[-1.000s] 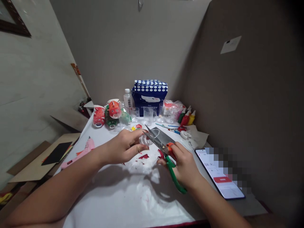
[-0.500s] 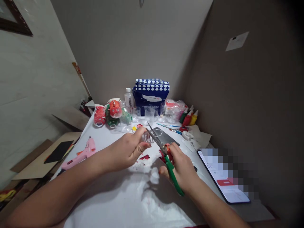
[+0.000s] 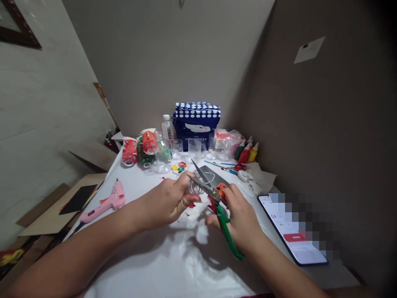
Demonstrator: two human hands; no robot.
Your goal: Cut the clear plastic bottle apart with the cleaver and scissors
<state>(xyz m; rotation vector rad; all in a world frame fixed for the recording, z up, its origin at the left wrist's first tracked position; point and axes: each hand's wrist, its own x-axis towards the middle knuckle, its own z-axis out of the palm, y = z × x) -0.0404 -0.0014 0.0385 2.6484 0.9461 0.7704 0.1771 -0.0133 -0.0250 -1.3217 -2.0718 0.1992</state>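
My left hand (image 3: 172, 200) pinches a clear, ridged plastic piece (image 3: 195, 188), which looks like a cut bit of bottle; the fingers hide part of it. Scissors (image 3: 214, 193) with green and orange handles are gripped in my right hand (image 3: 240, 209). Their blades stand apart and point up and left, right at the plastic piece. Whether they touch it I cannot tell. Just below the scissors' pivot a red scrap (image 3: 211, 203) shows. Behind the blades lies a dark grey sheet (image 3: 211, 174) with a white loop on it.
A pink glue gun (image 3: 113, 198) lies to the left, a phone (image 3: 291, 231) to the right. Along the back stand red painted bottle figures (image 3: 129, 151), clear cups (image 3: 194, 149), a blue bag (image 3: 198, 128) and paint bottles (image 3: 245, 154). Brushes (image 3: 226, 165) lie before them.
The scissors' blades have spread wider, and the lower one has swung down across the plastic piece. Both hands have shifted slightly downward.
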